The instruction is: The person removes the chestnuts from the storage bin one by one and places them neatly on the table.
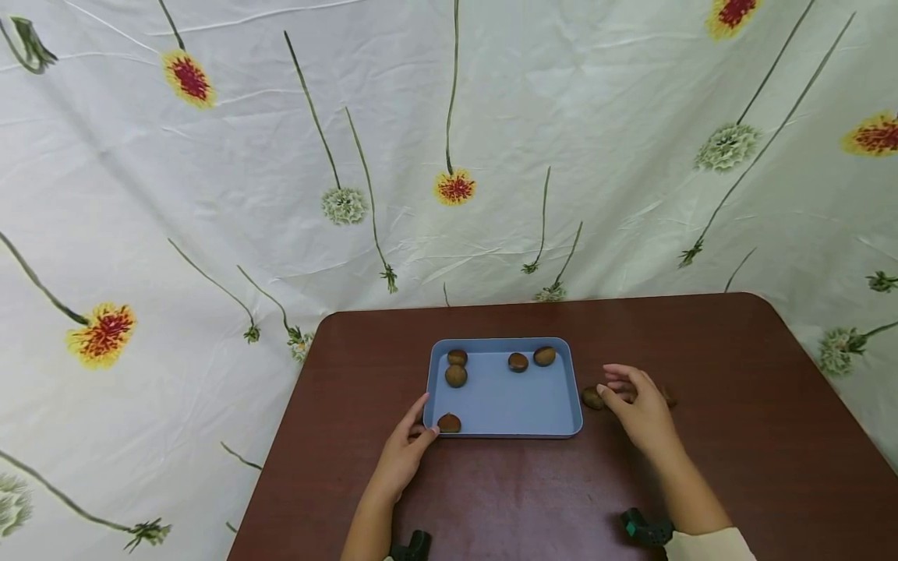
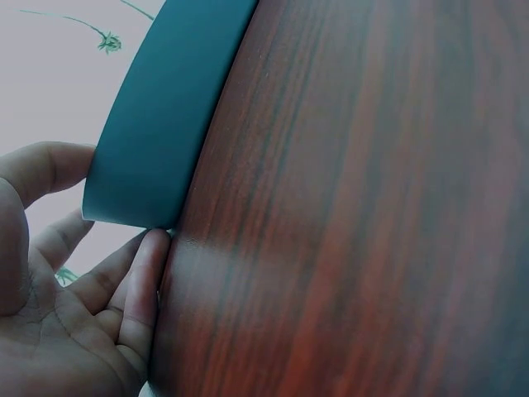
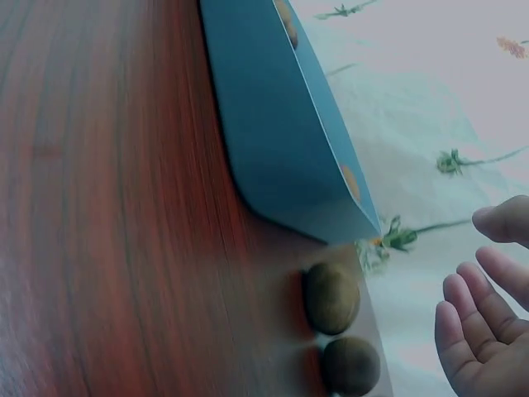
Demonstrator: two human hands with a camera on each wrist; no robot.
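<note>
A shallow blue tray [image 1: 515, 401] lies on the table with several brown chestnuts inside: two together [image 1: 456, 375] at the back left, two at the back right, one [image 1: 449, 423] in the front left corner. My left hand [image 1: 402, 460] holds that corner, thumb at the front rim and fingers along the left side. Off the tray's right end, my right hand [image 1: 641, 413] hovers with relaxed fingers and nothing between them. A chestnut [image 1: 592, 398] lies by its thumb; another [image 1: 668, 396] is partly hidden behind the hand. The right wrist view shows two loose chestnuts [image 3: 331, 298] outside the tray.
The dark red-brown wooden table [image 1: 519, 499] has rounded far corners. Behind it hangs a white cloth [image 1: 393, 47] printed with flowers and stems. A dark device [image 1: 644, 528] sits at the right wrist, another [image 1: 414, 545] at the left.
</note>
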